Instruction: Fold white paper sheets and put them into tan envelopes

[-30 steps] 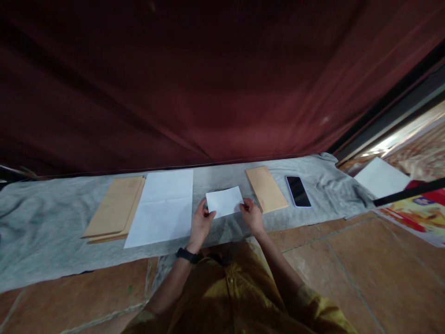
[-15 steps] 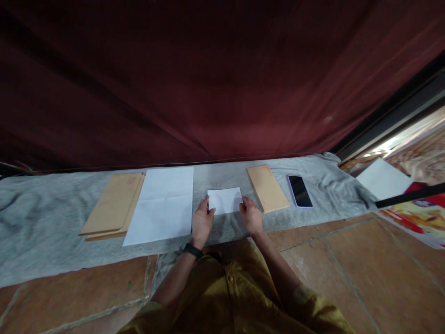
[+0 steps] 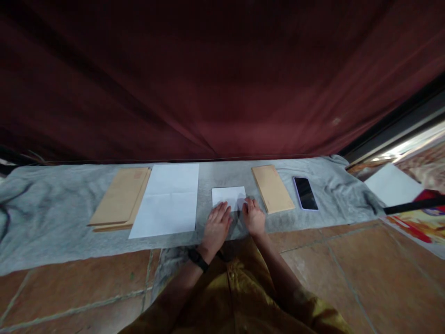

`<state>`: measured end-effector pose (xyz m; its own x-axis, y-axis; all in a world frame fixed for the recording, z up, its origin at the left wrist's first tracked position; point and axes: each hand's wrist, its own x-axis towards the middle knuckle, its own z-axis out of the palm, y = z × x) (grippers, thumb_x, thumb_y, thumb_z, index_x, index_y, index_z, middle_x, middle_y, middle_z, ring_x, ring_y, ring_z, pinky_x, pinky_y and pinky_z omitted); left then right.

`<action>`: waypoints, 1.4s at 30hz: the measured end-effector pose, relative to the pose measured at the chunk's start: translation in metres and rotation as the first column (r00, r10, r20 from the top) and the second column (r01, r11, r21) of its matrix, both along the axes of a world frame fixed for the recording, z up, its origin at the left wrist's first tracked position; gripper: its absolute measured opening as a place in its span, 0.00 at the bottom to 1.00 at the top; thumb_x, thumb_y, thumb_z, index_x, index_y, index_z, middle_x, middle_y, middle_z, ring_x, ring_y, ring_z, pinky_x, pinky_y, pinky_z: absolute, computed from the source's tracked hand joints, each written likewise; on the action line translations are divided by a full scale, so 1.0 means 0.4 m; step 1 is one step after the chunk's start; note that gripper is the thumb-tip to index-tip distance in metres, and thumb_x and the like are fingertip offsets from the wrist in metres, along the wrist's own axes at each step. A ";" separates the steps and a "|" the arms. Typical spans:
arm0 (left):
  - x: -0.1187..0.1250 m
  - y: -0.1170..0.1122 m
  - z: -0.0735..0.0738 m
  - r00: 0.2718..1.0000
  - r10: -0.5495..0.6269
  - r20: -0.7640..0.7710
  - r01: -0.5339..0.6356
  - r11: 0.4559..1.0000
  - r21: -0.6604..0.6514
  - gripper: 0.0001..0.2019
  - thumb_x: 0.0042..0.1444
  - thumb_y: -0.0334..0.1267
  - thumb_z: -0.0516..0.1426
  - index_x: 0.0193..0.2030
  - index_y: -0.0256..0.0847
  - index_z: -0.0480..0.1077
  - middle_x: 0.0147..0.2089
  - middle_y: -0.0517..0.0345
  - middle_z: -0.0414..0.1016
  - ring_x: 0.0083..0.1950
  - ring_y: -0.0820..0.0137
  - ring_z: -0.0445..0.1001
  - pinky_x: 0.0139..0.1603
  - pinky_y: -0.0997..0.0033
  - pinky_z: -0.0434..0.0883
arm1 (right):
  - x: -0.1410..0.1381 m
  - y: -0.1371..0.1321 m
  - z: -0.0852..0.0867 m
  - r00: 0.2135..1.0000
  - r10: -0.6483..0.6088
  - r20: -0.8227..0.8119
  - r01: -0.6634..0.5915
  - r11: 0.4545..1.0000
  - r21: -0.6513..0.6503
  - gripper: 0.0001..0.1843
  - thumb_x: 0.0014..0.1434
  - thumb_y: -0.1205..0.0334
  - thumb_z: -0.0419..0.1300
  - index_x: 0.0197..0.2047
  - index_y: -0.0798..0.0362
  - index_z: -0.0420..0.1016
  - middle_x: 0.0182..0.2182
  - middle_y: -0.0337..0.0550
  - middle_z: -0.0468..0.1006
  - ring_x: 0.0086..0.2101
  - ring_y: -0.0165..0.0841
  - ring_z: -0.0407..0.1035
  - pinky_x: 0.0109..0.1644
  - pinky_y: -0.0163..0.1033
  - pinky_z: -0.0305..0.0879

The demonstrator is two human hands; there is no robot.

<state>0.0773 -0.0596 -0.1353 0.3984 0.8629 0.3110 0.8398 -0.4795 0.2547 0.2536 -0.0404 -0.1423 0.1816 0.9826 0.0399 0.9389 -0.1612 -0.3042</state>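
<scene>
1. The left hand (image 3: 217, 223) lies palm down with its fingers stretched forward and slightly fanned; the fingertips rest on the near left edge of the folded white paper (image 3: 228, 195); nothing is clasped, the hand is flat and spread.
2. The left forearm runs up from the lower middle, angled right; a black wristband (image 3: 198, 259) sits on the wrist.
3. The right hand (image 3: 255, 216) is also palm down, fingers a little bent and close together; its fingertips touch the paper's near right corner; it presses rather than pinches, the fingers closing on nothing.
4. The two hands sit side by side, near each other but apart; the right forearm comes in from the lower right, in a yellow sleeve.
5. The folded white paper lies flat on the grey cloth (image 3: 52, 208), between the large white sheet (image 3: 167, 200) on the left and a brown envelope (image 3: 273, 188) on the right.
6. A stack of brown envelopes (image 3: 120, 198) lies just left of the large sheet, touching it; a dark phone (image 3: 306, 193) lies just beyond the single envelope.
7. The cloth is spread over a tiled floor (image 3: 347, 269); a dark red curtain (image 3: 222, 79) hangs behind.
</scene>
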 end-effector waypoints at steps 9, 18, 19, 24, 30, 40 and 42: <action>-0.003 -0.056 -0.018 0.994 -0.049 -0.100 0.040 0.995 -0.095 0.28 0.68 0.46 0.51 0.70 0.33 0.60 0.73 0.44 0.60 0.75 0.60 0.55 0.75 0.53 0.57 | -0.001 -0.004 0.010 1.000 -0.016 -0.025 0.017 1.000 0.022 0.19 0.72 0.61 0.48 0.61 0.52 0.69 0.50 0.50 0.76 0.41 0.34 0.74 0.40 0.34 0.66; 0.000 -0.049 -0.014 0.998 -0.040 -0.055 0.033 0.992 -0.119 0.25 0.70 0.40 0.46 0.70 0.34 0.60 0.72 0.44 0.63 0.74 0.60 0.58 0.74 0.51 0.58 | -0.015 -0.026 0.003 0.942 0.300 -0.153 -0.251 0.928 0.274 0.20 0.70 0.64 0.48 0.60 0.53 0.73 0.58 0.52 0.75 0.58 0.40 0.68 0.64 0.50 0.63; 0.000 -0.047 -0.013 0.998 -0.018 -0.054 0.011 0.993 -0.118 0.25 0.69 0.38 0.46 0.70 0.34 0.60 0.71 0.44 0.64 0.74 0.61 0.58 0.74 0.51 0.58 | -0.023 -0.033 0.000 0.928 0.345 -0.145 -0.298 0.916 0.269 0.20 0.70 0.64 0.49 0.61 0.52 0.73 0.59 0.51 0.75 0.60 0.40 0.67 0.67 0.51 0.60; -0.009 -0.033 -0.005 0.997 0.055 -0.055 -0.062 0.991 -0.121 0.24 0.69 0.36 0.45 0.69 0.32 0.62 0.70 0.42 0.65 0.74 0.60 0.59 0.74 0.51 0.59 | -0.040 -0.077 -0.005 0.946 0.325 -0.021 -0.310 0.919 0.245 0.22 0.72 0.60 0.50 0.64 0.52 0.71 0.64 0.50 0.71 0.65 0.44 0.62 0.74 0.64 0.38; -0.025 -0.020 -0.006 0.999 -0.005 -0.053 -0.003 0.991 -0.137 0.24 0.68 0.34 0.45 0.69 0.31 0.62 0.72 0.42 0.63 0.74 0.60 0.58 0.74 0.53 0.59 | -0.043 -0.075 -0.004 0.873 0.488 -0.023 -0.469 0.850 0.239 0.24 0.72 0.60 0.49 0.67 0.55 0.68 0.67 0.51 0.66 0.67 0.40 0.58 0.72 0.51 0.52; -0.040 -0.001 -0.017 0.998 0.059 0.023 -0.056 0.989 -0.134 0.25 0.70 0.39 0.45 0.70 0.32 0.59 0.73 0.41 0.59 0.76 0.58 0.54 0.74 0.49 0.60 | 0.007 0.028 0.001 0.984 0.034 -0.174 -0.001 0.983 0.184 0.24 0.69 0.64 0.50 0.66 0.59 0.65 0.55 0.59 0.75 0.54 0.43 0.71 0.59 0.48 0.67; -0.041 0.001 -0.018 0.998 0.052 0.032 -0.047 0.989 -0.141 0.26 0.70 0.39 0.44 0.71 0.31 0.59 0.73 0.41 0.59 0.76 0.59 0.55 0.74 0.50 0.60 | 0.015 0.039 0.008 0.973 0.017 -0.229 0.013 0.991 0.131 0.23 0.68 0.65 0.51 0.65 0.57 0.66 0.51 0.54 0.77 0.49 0.39 0.74 0.54 0.41 0.69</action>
